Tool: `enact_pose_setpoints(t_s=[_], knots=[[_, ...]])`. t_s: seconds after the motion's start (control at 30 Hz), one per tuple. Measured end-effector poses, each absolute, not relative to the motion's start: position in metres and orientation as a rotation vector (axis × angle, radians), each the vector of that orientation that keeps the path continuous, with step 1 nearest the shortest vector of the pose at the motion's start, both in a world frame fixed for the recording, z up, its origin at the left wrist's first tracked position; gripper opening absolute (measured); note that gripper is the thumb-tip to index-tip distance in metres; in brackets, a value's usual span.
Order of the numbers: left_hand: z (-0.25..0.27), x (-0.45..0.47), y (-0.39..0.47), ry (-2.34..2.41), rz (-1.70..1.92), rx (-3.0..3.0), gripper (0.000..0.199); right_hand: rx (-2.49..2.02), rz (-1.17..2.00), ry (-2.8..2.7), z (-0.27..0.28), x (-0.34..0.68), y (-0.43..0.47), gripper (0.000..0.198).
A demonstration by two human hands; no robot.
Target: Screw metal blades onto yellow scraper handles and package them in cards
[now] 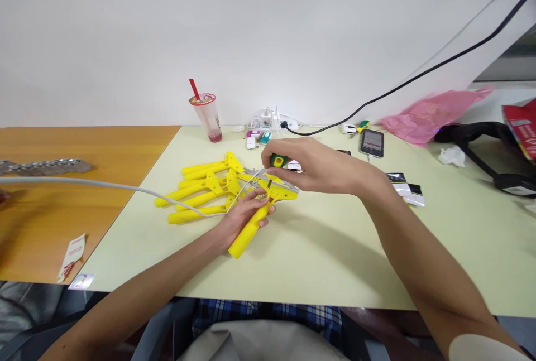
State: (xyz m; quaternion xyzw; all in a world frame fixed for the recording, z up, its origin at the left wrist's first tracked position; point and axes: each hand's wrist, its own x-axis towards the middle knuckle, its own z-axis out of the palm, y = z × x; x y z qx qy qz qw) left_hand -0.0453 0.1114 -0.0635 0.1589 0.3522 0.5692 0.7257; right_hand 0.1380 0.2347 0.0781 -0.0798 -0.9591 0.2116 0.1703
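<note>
My left hand [243,213] is closed around a yellow-handled scraper [250,232], tilted with its wide head up and to the right. Over that head my right hand [307,165] bends down, its fingers pinching a green and yellow screwdriver [279,162]. The screwdriver's tip is too hidden to tell whether it touches the scraper. Several more yellow scrapers [201,196] lie in a loose pile just left of my left hand, handles pointing left. A pale grey cable [167,200] comes in from the left and passes across the pile near my left wrist.
Behind stand a plastic cup [207,118] with a red straw and a white power strip [287,125]. A phone [372,143], small packets [406,189], a pink bag [435,115] and a black strap [481,160] lie right. A metal chain-like strip [50,167] lies left.
</note>
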Motion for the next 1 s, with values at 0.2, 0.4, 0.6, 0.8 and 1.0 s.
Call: enact_pose_setpoints(t_s=[0.2, 0.4, 0.6, 0.8, 1.0], knots=[[-0.062, -0.046, 0.113, 0.799, 1.283, 0.385, 0.044, -0.285, 0.713, -2.734, 0.089, 0.147, 0.23, 0.021], [-0.061, -0.045, 0.113, 0.824, 1.278, 0.385, 0.044, -0.297, 0.681, -2.743, 0.086, 0.146, 0.229, 0.015], [-0.064, -0.045, 0.112, 0.787, 1.261, 0.381, 0.045, -0.306, 0.492, -2.682, 0.078, 0.136, 0.235, 0.021], [-0.065, -0.044, 0.112, 0.783, 1.242, 0.362, 0.044, -0.257, 0.542, -2.705, 0.075, 0.135, 0.232, 0.02], [-0.062, -0.044, 0.111, 0.772, 1.238, 0.378, 0.043, -0.193, 0.526, -2.622, 0.072, 0.134, 0.239, 0.015]])
